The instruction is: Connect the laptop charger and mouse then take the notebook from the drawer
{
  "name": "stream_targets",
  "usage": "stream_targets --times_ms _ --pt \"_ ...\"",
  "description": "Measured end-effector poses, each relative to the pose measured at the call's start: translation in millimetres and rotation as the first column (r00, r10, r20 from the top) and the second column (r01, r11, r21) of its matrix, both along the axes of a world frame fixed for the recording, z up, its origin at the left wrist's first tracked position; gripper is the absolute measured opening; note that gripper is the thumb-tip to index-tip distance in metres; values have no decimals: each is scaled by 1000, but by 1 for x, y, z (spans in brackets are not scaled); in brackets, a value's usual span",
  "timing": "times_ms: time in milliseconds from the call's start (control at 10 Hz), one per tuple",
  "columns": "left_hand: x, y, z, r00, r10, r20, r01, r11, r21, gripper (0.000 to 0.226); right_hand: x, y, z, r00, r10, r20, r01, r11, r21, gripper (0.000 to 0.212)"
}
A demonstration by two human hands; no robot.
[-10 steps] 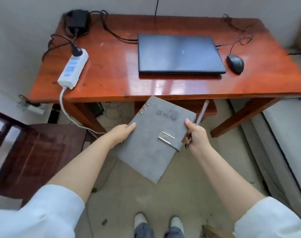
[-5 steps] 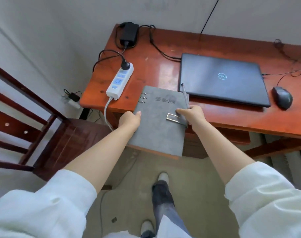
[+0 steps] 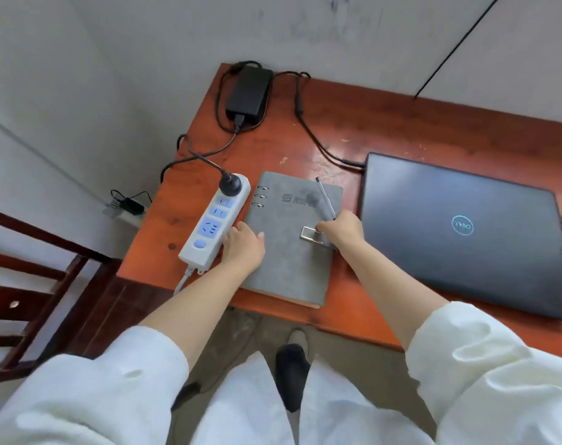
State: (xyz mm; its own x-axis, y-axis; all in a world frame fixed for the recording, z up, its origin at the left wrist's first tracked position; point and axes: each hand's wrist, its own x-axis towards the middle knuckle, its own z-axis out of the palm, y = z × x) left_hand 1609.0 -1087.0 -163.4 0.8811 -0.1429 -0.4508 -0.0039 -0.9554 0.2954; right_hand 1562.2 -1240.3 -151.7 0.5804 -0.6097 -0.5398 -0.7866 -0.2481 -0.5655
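The grey ring-bound notebook (image 3: 292, 252) lies flat on the red-brown desk (image 3: 401, 130), between the power strip and the laptop. My left hand (image 3: 244, 244) grips its left edge. My right hand (image 3: 340, 228) holds its right edge by the metal clasp, together with a silver pen (image 3: 324, 197) that slants across the cover. The closed dark laptop (image 3: 459, 232) sits to the right, with the charger cable plugged into its left side. The black charger brick (image 3: 249, 89) rests at the desk's back left corner, its plug in the white power strip (image 3: 215, 223). The mouse is out of view.
A dark wooden chair (image 3: 32, 303) stands left of the desk. A small adapter (image 3: 128, 205) lies on the floor by the wall. My feet (image 3: 292, 364) are on the floor under the desk's front edge. White walls close in behind and to the left.
Both hands carried the notebook up from below the desk and set it flat on the desktop beside the power strip. The view has swung left and closer, so the mouse dropped out of frame.
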Motion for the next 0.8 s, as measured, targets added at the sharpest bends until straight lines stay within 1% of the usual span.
stream_targets --times_ms 100,200,300,400,500,600,700,800 --pt "4 -2 -3 1000 -21 20 20 998 56 46 7 0 -3 999 -39 -34 39 999 -4 36" --pt "-6 3 -1 986 -123 115 106 984 140 49 3 5 5 998 -36 -50 33 998 -50 47" --pt "-18 9 -7 929 -328 174 312 943 114 58 -13 9 16 1000 -14 -12 12 989 -146 48" --pt "-13 11 -14 822 -547 159 533 837 122 60 -31 20 18 996 74 -55 -86 957 -277 57" --pt "-2 13 -21 721 -680 132 668 733 129 62 -38 36 7 981 142 -129 -176 933 -315 62" --pt "2 16 -27 673 -723 155 710 691 135 64 -46 42 6 975 148 -166 -193 932 -307 44" --pt "0 17 -30 658 -734 168 717 679 157 64 -61 49 8 963 225 -146 -260 919 -296 29" --pt "1 16 -29 663 -726 183 712 687 146 64 -69 33 33 967 245 -76 -255 891 -375 26"
